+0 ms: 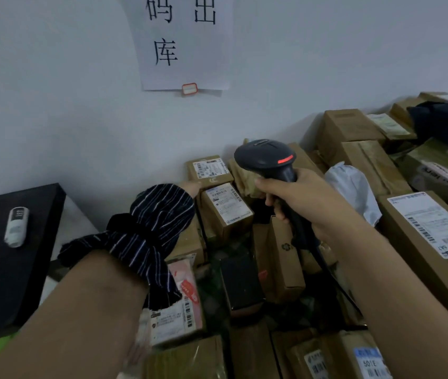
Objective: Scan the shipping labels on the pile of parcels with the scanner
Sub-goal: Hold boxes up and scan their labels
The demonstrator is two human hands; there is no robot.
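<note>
My right hand (pixel 296 198) grips the handle of a black barcode scanner (pixel 268 158), its head with a red light pointing away over the pile of cardboard parcels (pixel 285 269). A small box with a white shipping label (pixel 224 202) lies just left of the scanner, with another labelled box (pixel 209 169) behind it. My left hand (pixel 191 187) reaches to the edge of these two boxes; a dark striped cloth around the wrist hides most of it, so its fingers cannot be made out.
A long box with a large label (pixel 433 225) lies at the right. At the left, a black surface (pixel 12 255) carries a small white device (pixel 16 227). A paper sign (pixel 181 42) hangs on the wall behind the pile.
</note>
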